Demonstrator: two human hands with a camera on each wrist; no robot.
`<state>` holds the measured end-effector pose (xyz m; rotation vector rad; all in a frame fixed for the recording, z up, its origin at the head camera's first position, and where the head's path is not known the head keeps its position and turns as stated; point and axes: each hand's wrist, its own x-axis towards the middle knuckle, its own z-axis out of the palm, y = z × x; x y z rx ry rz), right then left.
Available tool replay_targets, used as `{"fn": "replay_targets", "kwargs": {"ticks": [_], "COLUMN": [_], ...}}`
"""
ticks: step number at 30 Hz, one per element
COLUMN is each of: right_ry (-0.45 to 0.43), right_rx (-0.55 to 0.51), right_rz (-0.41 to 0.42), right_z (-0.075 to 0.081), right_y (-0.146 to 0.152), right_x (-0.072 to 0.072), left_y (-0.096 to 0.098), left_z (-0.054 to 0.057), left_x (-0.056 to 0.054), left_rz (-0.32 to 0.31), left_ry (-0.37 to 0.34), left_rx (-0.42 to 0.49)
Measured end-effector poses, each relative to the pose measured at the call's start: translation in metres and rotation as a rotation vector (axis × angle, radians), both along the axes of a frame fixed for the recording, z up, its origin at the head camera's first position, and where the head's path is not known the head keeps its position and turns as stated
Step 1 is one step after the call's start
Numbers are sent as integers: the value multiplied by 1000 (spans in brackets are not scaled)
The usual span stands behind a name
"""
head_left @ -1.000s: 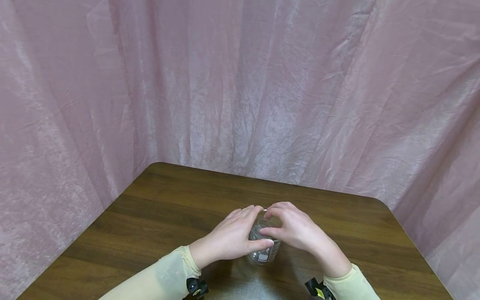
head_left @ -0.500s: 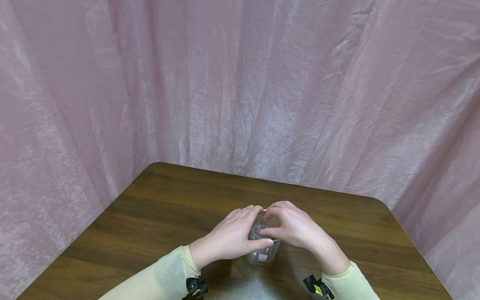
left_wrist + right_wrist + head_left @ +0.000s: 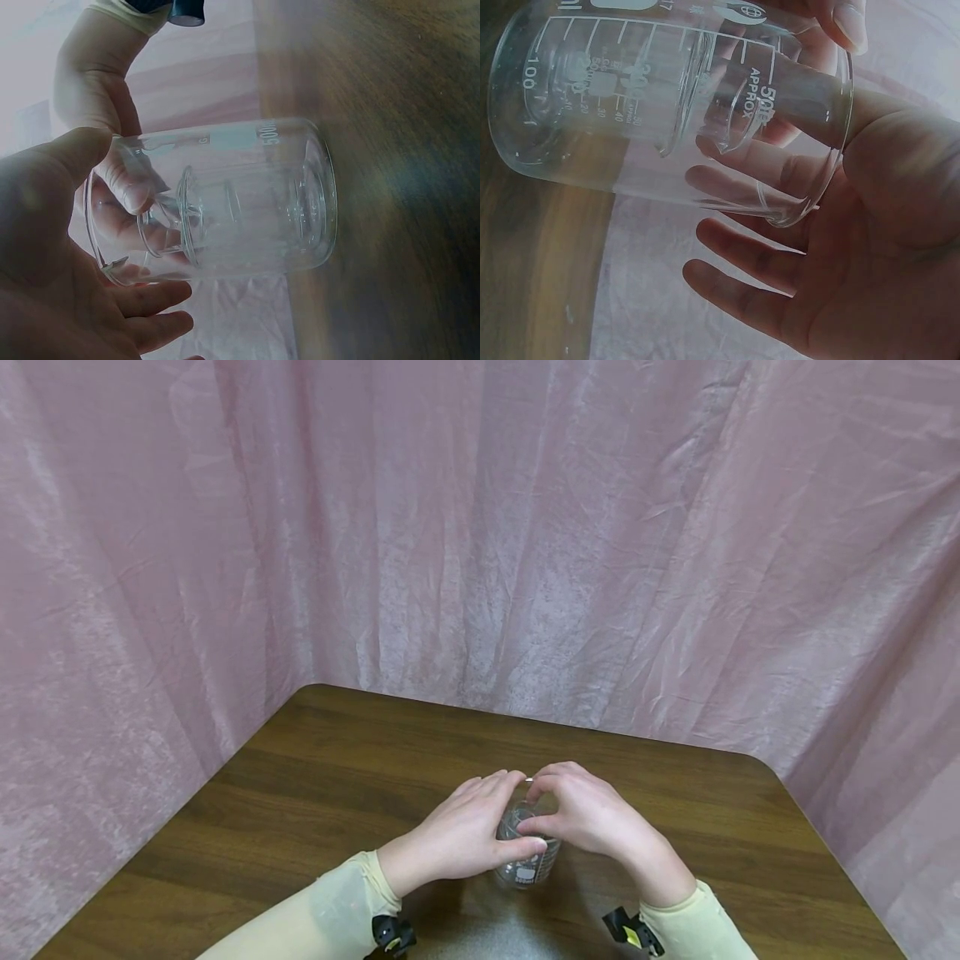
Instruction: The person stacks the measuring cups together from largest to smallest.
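A clear 500 ml glass beaker [image 3: 527,875] with white markings stands upright on the table, with smaller glass beakers nested inside. My left hand [image 3: 465,839] holds its left side near the rim, thumb at the front and fingers behind. My right hand [image 3: 592,814] reaches over the opening from the right. Its thumb and fingers go inside and pinch the small beaker [image 3: 154,244] near its rim, as the left wrist view shows. That rim sits above the rim of another inner beaker [image 3: 189,225]. In the right wrist view, glass overlaps, so the exact nesting is hard to read.
The brown wooden table [image 3: 337,777] has rounded far corners. Pink velvety curtains [image 3: 465,543] hang behind it and along its sides. Black camera mounts [image 3: 393,935] sit at both wrists, below pale yellow sleeves [image 3: 322,902].
My right hand and forearm have shifted very slightly to the left. My left hand and the large beaker have stayed in place.
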<state>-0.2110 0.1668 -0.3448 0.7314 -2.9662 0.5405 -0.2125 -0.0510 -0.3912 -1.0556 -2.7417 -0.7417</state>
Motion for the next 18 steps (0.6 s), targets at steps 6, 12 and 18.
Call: {"fn": "replay_targets", "kwargs": {"ticks": [6,12,18], "right_ry": [22,22,21], "right_rx": [17,17,32], "right_rz": [27,28,37], "right_z": [-1,-1,0], "right_y": [-1,-3,-5], "right_x": [-2,-3,-3], "left_y": [0,0,0], "left_z": [0,-1,-1], "left_x": [0,0,0], "left_rz": [-11,-9,-12], "left_ry": [5,4,13], "left_rx": [5,2,2]}}
